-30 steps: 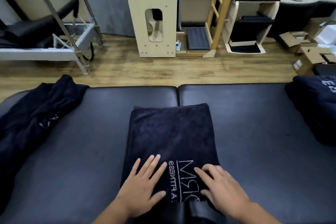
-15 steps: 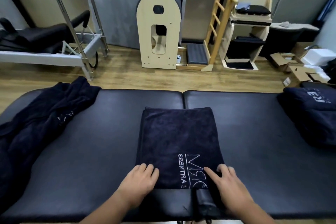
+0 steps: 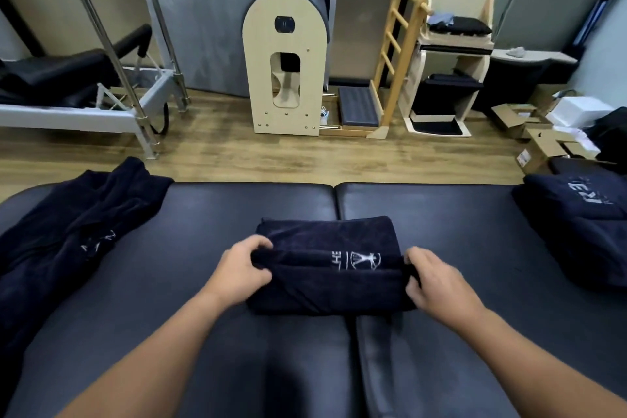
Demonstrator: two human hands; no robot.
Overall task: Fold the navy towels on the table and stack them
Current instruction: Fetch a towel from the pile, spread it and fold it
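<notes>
A navy towel (image 3: 325,265) with a white logo lies in the middle of the black padded table (image 3: 203,282), its near half doubled over onto the far half. My left hand (image 3: 242,268) grips the folded layer at its left end. My right hand (image 3: 429,276) grips the same layer at its right end. An unfolded heap of navy towels (image 3: 64,241) sprawls over the table's left end. Folded navy towels (image 3: 583,224) with white lettering are piled at the right end.
Beyond the table's far edge is a wood floor with a wooden ladder barrel (image 3: 288,68), a metal-framed reformer (image 3: 84,95) at the left, a wooden chair unit (image 3: 448,78) and open cardboard boxes (image 3: 539,139) at the right.
Both hands took hold of the towel's near edge and carried it away from me, folding the long towel in half. The printed side turned over, showing a different part of the logo.
</notes>
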